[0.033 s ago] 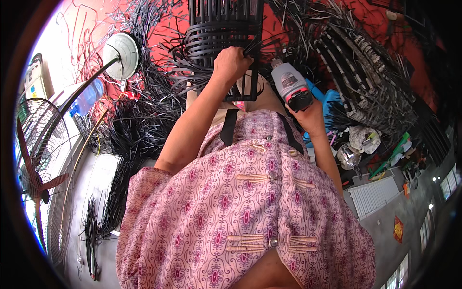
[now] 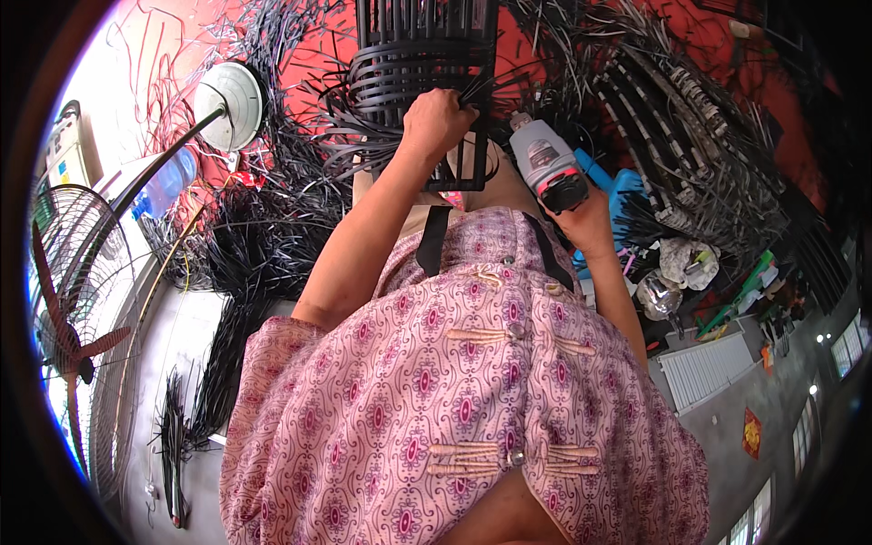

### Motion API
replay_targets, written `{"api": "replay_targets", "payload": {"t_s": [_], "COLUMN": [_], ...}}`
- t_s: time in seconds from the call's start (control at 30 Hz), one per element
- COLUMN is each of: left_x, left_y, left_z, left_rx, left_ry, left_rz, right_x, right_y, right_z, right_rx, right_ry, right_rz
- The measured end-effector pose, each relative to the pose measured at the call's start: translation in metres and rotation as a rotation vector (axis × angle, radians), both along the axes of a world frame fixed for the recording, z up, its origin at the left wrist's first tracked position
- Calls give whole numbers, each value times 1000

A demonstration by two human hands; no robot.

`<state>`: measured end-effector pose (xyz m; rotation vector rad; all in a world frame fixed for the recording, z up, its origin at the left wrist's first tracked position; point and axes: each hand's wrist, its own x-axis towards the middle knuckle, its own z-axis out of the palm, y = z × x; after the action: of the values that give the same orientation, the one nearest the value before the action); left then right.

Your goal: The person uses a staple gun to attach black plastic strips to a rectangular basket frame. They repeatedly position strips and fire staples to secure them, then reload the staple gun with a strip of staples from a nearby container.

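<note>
A black slatted frame (image 2: 422,23) stands upright before me. Flat black plastic strips (image 2: 391,68) are woven across it, and their loose ends fan out to the left. My left hand (image 2: 439,120) is closed at the frame's lower right part, its fingers around black strips that stick out past the knuckles. To the right of the frame, my right hand (image 2: 581,218) is wrapped around a grey power tool (image 2: 543,156) with a red and black end. The tool's narrow nose points away from me, apart from the frame. Its handle is hidden beneath the body.
Heaps of loose black strips (image 2: 263,232) lie on the left. Bundles of strips (image 2: 690,136) lie on the right over the red floor (image 2: 763,68). A caged fan (image 2: 77,350) and a pale round base (image 2: 227,104) stand at left. Something blue (image 2: 627,204) sits beside my right hand.
The power tool in my right hand has tilted and shifted very slightly. My left hand and the frame stay in place.
</note>
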<state>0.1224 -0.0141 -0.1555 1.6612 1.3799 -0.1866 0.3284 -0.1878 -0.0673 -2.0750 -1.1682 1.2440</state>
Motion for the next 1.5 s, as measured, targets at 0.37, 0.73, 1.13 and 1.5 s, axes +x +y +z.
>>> {"api": "replay_targets", "payload": {"t_s": [0.37,0.73,1.13,1.5], "left_x": [2,1,1,-3], "left_y": [4,1,-1,-5], "left_z": [-2,-2,-6,-11], "left_rx": [-20,0,35,68], "left_ry": [58,40,-3,-57], "left_rz": [-21,-9,-2,-18], "right_x": [-6,-9,-8,-22], "right_y": [13,16,20,32], "right_z": [0,-10,-11,2], "right_rx": [-34,-1,54,-88], "right_ry": [-35,-103,-176,-228], "right_rz": [166,232,321,282]}}
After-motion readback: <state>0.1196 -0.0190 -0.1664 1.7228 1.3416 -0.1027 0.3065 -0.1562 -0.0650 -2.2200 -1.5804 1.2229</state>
